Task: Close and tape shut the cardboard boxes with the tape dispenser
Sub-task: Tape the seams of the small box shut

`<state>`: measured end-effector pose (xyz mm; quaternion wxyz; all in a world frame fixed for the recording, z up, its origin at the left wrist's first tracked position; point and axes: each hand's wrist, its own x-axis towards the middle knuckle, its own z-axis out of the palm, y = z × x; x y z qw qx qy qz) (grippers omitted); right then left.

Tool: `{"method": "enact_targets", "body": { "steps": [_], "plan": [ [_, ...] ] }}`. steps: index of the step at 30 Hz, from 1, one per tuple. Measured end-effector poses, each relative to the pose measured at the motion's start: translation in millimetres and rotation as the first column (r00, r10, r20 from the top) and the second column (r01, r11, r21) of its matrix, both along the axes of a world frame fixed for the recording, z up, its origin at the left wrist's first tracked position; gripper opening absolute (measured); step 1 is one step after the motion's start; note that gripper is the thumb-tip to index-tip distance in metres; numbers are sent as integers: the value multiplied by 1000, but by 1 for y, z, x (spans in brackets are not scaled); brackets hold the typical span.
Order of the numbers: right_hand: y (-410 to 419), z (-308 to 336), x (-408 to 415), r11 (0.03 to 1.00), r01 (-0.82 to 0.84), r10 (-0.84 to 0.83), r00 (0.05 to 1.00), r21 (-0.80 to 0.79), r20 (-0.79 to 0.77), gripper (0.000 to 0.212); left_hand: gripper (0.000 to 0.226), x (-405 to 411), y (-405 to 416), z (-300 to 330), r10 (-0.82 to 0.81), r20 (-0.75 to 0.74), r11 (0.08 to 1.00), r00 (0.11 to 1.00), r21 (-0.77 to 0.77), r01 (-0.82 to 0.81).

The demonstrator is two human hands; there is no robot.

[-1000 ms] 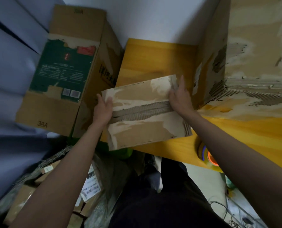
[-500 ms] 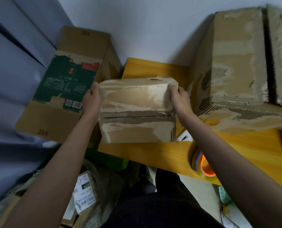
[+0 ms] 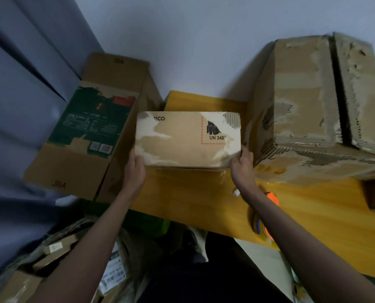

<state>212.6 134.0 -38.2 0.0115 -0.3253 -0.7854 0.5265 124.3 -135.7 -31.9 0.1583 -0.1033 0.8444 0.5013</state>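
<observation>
Cardboard made up everything in play, and it looked light, stiff enough to carry by its ends, yet worn and easily torn. Farthest left, a tall box [image 3: 88, 136] with a green printed panel stood off the table's left edge, well apart from the work. The left hand [image 3: 135, 169] held the lower left corner of the small box [image 3: 187, 138], fingers tucked underneath and out of sight, thumb up its left end; it gripped the box. That small box hung above the yellow table [image 3: 313, 215], near its far left corner, and whether its bottom touched the wood I could not tell. Its skin was peeled white in patches, and corrugation showed at the top right corner, so I judged the ends and lower corners the safest places to hold, away from the torn paper. The right hand [image 3: 242, 165] clasped the lower right corner the same way, gripping the box. Below that forearm, the tape dispenser [image 3: 262, 224] lay at the table's near edge, untouched, partly hidden by the arm. A large battered box [image 3: 309, 119] sat along the right side, just beside the small one.

Compared with half a second before, the small box had been turned: the face with the torn centre seam was gone from view, and a printed face marked "UN 348" faced the camera.
</observation>
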Motion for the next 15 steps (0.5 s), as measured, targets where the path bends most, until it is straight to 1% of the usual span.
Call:
{"method": "enact_targets", "body": {
  "steps": [2, 4, 6, 7, 8, 10, 11, 13, 15],
  "plan": [
    [6, 1, -5, 1000, 14, -13, 999, -27, 51, 53, 27, -3, -3, 3, 0, -12, 999, 1000, -46, -1],
    [14, 7, -18, 999, 20, -16, 996, -47, 85, 64, 28, -15, -4, 8, -1, -29, 997, 1000, -73, -1],
    [20, 14, -34, 993, 33, -22, 995, -117, 99, 71, 45, -34, 1, 16, -6, -23, 997, 1000, -83, 4],
    [22, 17, -42, 987, 41, -26, 995, -153, 101, 71, 54, -44, 5, 19, -1, 4, 997, 1000, -78, 2],
    [23, 19, -50, 983, 48, -27, 993, -178, 115, 66, 56, -53, 12, 24, -3, 35, 998, 999, -66, 5],
    [23, 22, -64, 979, 57, -30, 990, -196, 136, 50, 46, -65, 24, 30, -1, 76, 1000, 997, -7, 2],
    [23, 25, -68, 976, 66, -40, 991, -209, 125, 45, 42, -70, 27, 32, 8, 89, 999, 996, 37, -12],
    [25, 27, -70, 968, 71, -58, 996, -240, 61, 46, 42, -77, 29, 34, 37, 82, 991, 996, 124, -47],
    [26, 32, -64, 970, 59, -68, 997, -235, -32, 52, 43, -78, 25, 33, 85, 15, 976, 996, 199, -86]
  ]
}}
